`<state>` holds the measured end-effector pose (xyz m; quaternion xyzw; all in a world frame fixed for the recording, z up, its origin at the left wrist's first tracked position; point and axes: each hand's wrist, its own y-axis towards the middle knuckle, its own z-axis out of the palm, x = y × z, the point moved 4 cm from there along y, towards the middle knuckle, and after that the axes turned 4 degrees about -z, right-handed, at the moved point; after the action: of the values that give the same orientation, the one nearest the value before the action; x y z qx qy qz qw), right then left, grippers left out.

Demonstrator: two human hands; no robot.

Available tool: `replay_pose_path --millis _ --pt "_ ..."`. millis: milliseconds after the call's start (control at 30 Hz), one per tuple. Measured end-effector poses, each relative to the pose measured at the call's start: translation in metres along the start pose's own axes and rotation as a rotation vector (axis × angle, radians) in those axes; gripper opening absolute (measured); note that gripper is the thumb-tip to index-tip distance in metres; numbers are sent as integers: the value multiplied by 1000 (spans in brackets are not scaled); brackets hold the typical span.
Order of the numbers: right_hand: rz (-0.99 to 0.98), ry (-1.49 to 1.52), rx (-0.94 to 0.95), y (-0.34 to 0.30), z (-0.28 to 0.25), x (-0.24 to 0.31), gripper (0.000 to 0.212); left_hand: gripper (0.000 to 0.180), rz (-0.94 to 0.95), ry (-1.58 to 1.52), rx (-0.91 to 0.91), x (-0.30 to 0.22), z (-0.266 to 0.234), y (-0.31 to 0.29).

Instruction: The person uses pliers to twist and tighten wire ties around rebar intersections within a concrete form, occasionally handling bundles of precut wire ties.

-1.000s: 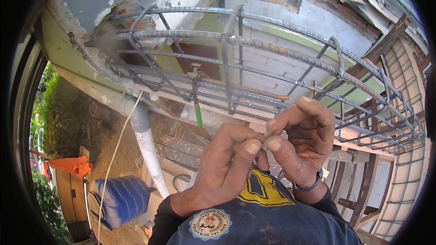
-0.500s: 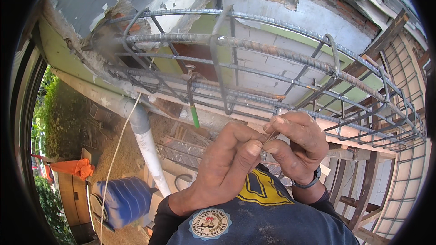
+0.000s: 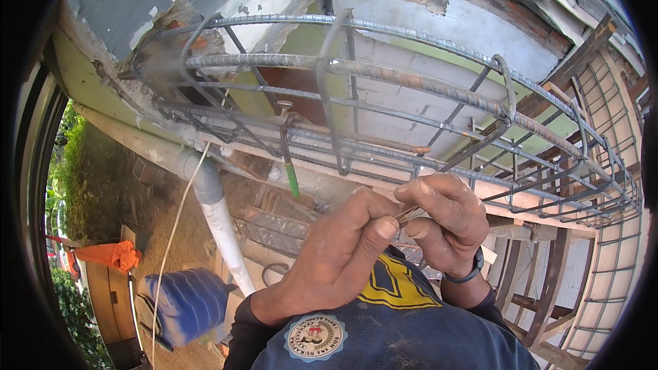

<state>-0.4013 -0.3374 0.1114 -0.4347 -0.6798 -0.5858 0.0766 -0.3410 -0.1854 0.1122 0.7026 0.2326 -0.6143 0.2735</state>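
Note:
In front of my chest, my left hand (image 3: 343, 253) is closed, with thumb and index finger pinching a few thin pieces of tying wire (image 3: 409, 214). The wire's ends stick out toward my right hand (image 3: 449, 216), whose bent fingers close round them, thumb and index finger slightly apart. Just beyond both hands runs a long rebar cage (image 3: 411, 82) of ribbed bars and square stirrups. A green-handled metal tool (image 3: 293, 179) with a rusty head hangs from the cage's lower bars, left of my hands; I cannot make out its exact kind.
A pale cord (image 3: 179, 216) runs down at the left past a grey-and-white pipe (image 3: 223, 216). Below stand a blue barrel (image 3: 188, 305) and an orange cloth (image 3: 118, 256). Timber posts (image 3: 548, 284) and another bar mesh (image 3: 613, 260) are at the right; a broken wall (image 3: 439, 0) rises behind.
My right thumb and index finger have spread slightly apart around the wire, showing more of it. The left hand keeps its pinch, almost unmoved.

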Motion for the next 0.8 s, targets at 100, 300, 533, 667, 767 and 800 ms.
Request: replay_pose_path --millis 100,300,533,667,767,800 --pt "335 396 -183 -4 15 0 40 20 18 -34 -11 -1 -1 -2" --pt "356 455 3 2 14 -4 32 23 -79 -240 79 5 -7 3" --pt "364 341 28 10 5 0 21 24 -109 -353 84 18 0 2" --pt "311 26 -39 13 24 11 14 22 54 60 -154 19 -7 2" --pt "305 35 -108 3 22 9 11 17 179 170 -184 23 3 5" --pt "326 93 -144 0 24 7 11 15 202 157 -168 28 4 4"
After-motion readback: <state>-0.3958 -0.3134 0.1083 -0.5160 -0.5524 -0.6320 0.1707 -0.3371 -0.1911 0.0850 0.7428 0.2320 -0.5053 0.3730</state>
